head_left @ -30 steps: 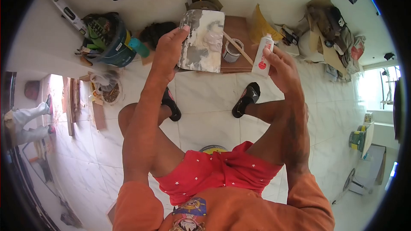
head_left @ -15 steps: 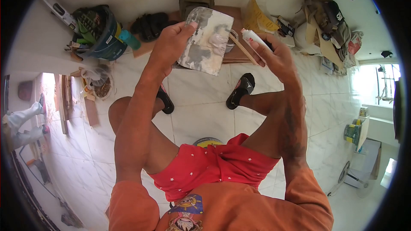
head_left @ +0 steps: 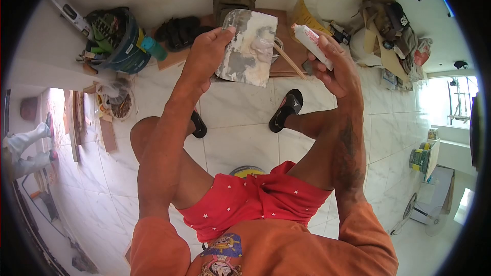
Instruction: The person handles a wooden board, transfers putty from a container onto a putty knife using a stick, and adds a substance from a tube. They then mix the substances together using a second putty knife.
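Observation:
My left hand (head_left: 207, 53) is closed on the near-left edge of a flat board (head_left: 236, 64), thumb on top. Grey and white smears cover the board, and a thick pale lump of paste (head_left: 263, 45) sits on its right side. In my right hand (head_left: 337, 71) is a white squeeze tube (head_left: 313, 43) with red print, its nozzle end pointing up and left. A small dark thing shows by the right fingers; I cannot make out what it is. Behind the board's right edge are thin wooden sticks (head_left: 290, 59) and part of a round container, mostly hidden.
Against the wall stand a bucket (head_left: 125, 51) of tools, a teal bottle (head_left: 153, 47), dark sandals (head_left: 179, 31), a backpack (head_left: 232, 0) and a yellow sack (head_left: 306, 18). At the right is a cardboard box (head_left: 376, 33) of items. A yellow-topped bucket (head_left: 248, 170) is below me.
My right hand has turned the tube so more of its printed side shows, and has shifted slightly right, away from the board. The board has tilted a little.

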`<state>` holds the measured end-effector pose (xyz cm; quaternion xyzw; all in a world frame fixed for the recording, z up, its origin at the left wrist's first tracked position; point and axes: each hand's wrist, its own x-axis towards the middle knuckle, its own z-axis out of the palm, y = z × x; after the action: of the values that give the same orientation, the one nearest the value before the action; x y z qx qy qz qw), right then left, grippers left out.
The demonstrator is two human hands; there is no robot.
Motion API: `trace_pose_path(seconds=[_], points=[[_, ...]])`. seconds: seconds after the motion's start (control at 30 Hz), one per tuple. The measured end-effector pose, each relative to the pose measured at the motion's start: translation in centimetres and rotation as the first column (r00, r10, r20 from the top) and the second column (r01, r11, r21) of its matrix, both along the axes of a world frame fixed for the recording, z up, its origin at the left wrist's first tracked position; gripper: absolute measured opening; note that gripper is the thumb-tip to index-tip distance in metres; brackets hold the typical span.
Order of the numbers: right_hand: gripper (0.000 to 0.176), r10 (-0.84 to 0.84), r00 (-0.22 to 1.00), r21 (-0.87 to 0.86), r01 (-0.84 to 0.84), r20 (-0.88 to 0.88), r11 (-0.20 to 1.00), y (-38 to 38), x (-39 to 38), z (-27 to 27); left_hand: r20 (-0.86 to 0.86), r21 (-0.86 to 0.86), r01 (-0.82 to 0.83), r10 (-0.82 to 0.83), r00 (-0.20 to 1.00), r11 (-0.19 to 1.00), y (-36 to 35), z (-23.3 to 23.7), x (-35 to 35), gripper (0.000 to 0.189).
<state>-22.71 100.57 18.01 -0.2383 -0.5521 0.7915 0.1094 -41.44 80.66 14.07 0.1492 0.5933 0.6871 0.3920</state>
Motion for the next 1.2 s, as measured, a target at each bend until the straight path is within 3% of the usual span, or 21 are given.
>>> trace_pose_path(seconds=[0.13,0.33,0.53,0.73,0.93,1.03,1.2], points=[[0.046,-0.038,0.992,-0.013,0.037,-0.120,0.999,0.0,-0.4,-0.7,0.039,0.020,-0.009,0.008,0.999,1.000,0.1,0.2,0.1,0.037],[0.044,-0.088,0.941,-0.313,-0.020,-0.328,0.950,1.2,-0.4,-1.3,0.068,0.030,0.003,-0.005,0.998,1.000,0.6,-0.4,0.0,0.036],[0.033,-0.195,0.884,-0.463,-0.027,-0.424,0.886,0.8,-1.0,-1.1,0.104,0.081,-0.027,0.018,0.994,0.996,1.3,-0.8,0.6,0.033],[0.029,-0.321,0.862,-0.534,0.071,-0.392,0.843,0.7,-1.8,-1.2,0.279,0.156,-0.178,0.129,0.952,0.972,2.6,-1.2,3.1,0.031],[0.035,-0.181,0.860,-0.505,-0.099,-0.476,0.857,1.8,-1.8,-1.5,0.260,0.170,-0.142,0.095,0.961,0.975,3.1,-0.5,4.2,0.030],[0.038,-0.276,0.878,-0.525,0.034,-0.391,0.850,1.3,-2.0,-1.1,0.270,0.167,-0.157,0.108,0.957,0.973,3.2,-0.4,4.2,0.030],[0.040,-0.259,0.903,-0.527,0.044,-0.342,0.849,1.3,-2.1,-0.8,0.241,0.179,-0.166,0.120,0.963,0.970,3.3,-0.7,4.1,0.030]])
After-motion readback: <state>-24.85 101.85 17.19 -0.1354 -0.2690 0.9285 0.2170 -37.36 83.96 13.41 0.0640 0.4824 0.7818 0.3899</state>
